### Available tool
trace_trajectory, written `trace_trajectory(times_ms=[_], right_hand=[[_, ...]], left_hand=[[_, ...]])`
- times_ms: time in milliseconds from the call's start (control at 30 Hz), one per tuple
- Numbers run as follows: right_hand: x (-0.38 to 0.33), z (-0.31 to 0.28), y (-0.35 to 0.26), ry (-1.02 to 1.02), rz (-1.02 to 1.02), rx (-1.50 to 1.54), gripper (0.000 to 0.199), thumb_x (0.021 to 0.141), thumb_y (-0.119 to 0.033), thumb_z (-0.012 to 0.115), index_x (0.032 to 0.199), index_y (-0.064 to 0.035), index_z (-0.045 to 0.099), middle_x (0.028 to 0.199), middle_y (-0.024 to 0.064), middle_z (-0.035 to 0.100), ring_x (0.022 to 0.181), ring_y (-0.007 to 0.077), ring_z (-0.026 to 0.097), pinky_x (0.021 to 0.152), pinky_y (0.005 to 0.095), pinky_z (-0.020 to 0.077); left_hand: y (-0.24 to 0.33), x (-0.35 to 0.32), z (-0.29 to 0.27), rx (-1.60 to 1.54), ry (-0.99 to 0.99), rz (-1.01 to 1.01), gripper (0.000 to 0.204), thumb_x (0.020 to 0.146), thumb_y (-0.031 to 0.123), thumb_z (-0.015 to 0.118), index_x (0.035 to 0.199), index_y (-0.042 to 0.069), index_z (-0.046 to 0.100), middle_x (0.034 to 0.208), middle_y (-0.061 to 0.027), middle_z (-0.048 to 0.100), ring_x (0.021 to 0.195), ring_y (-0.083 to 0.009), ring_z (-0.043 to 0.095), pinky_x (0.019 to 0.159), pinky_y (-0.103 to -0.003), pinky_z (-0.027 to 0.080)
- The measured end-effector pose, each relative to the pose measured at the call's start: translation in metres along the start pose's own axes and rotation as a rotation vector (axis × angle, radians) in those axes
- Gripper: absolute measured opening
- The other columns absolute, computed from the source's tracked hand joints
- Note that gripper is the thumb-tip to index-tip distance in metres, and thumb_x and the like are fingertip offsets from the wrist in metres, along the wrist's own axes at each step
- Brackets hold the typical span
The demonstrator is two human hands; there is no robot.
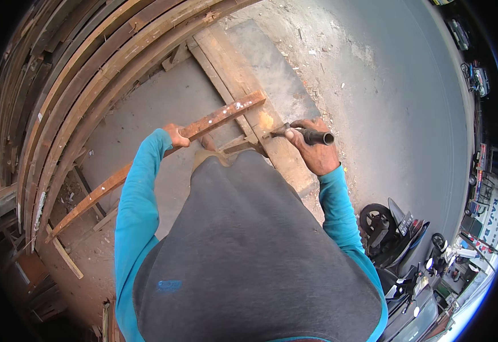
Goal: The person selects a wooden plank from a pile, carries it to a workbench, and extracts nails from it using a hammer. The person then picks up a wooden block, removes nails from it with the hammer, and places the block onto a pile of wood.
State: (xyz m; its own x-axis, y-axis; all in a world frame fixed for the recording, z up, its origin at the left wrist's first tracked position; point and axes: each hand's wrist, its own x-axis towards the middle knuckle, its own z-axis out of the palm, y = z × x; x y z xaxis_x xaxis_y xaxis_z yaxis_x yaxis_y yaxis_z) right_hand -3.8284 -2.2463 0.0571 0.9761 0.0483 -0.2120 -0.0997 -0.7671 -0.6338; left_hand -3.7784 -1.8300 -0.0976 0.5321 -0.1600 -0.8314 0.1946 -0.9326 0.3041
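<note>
A long reddish-brown wooden beam [224,115], spotted with white paint, slants from the lower left up to the middle. My left hand [176,135] is closed around it, and its far end rests on a wide plank [233,64]. Over the plank, my right hand [316,149] grips a dark tool with a tubular handle [317,137]. The handle's round end points to the right. The tool's narrower end is near the plank, just right of a pale worn patch [267,120]; its exact kind I cannot make out.
Long timber boards [98,74] are stacked along the left. A grey sheet [271,60] lies beneath the plank. Motorcycles [385,228] stand at the lower right beside the grey road [414,114]. Loose sticks [66,256] lie on the ground at lower left.
</note>
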Motion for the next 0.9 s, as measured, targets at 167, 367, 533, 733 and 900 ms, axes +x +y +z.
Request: trace_trajectory(times_ms=[167,367,533,733,900], right_hand=[[-0.035,-0.019,0.02,-0.506,0.165,0.541,0.064,0.087,-0.045,0.078,0.135,-0.0068,0.058,0.103,0.013,0.069,0.091,0.0205,0.069,0.08,0.0355,0.0564],[-0.085,0.001,0.065,-0.479,0.272,1.091,0.049,0.094,-0.021,0.066,0.138,-0.0032,0.054,0.113,0.0196,0.069,0.107,0.0284,0.069,0.085,0.0352,0.0598],[-0.117,0.019,0.105,-0.415,0.56,1.575,0.053,0.096,-0.03,0.058,0.136,0.0025,0.052,0.115,0.0255,0.066,0.1,0.0312,0.072,0.074,0.0345,0.0617],[-0.112,0.038,0.09,-0.298,0.512,0.607,0.062,0.088,-0.028,0.076,0.137,0.0,0.05,0.106,0.0227,0.068,0.093,0.0247,0.071,0.064,0.032,0.0553],[-0.109,0.048,0.077,-0.252,0.16,0.399,0.061,0.085,-0.028,0.077,0.136,-0.0047,0.052,0.11,0.025,0.068,0.103,0.0368,0.067,0.091,0.0435,0.0518]], left_hand=[[0.003,-0.011,0.006,-0.061,0.047,0.011,0.069,0.062,0.044,0.073,0.124,0.013,0.069,0.114,-0.0173,0.071,0.105,-0.0312,0.066,0.094,-0.04,0.051],[0.0,-0.012,0.033,-0.093,0.2,0.046,0.071,0.062,0.036,0.074,0.126,0.006,0.064,0.107,-0.0191,0.071,0.102,-0.0324,0.067,0.091,-0.041,0.052],[0.018,-0.021,0.058,-0.01,0.333,0.018,0.063,0.06,0.029,0.079,0.116,0.005,0.063,0.11,-0.0184,0.07,0.104,-0.0393,0.065,0.089,-0.044,0.052],[0.057,-0.024,0.058,0.171,0.567,-0.002,0.057,0.061,0.027,0.083,0.109,0.009,0.058,0.109,-0.013,0.064,0.112,-0.0326,0.058,0.095,-0.046,0.043],[0.073,-0.014,0.064,0.196,0.613,0.023,0.056,0.062,0.024,0.081,0.109,0.01,0.055,0.108,-0.0123,0.063,0.112,-0.0334,0.058,0.094,-0.048,0.043]])
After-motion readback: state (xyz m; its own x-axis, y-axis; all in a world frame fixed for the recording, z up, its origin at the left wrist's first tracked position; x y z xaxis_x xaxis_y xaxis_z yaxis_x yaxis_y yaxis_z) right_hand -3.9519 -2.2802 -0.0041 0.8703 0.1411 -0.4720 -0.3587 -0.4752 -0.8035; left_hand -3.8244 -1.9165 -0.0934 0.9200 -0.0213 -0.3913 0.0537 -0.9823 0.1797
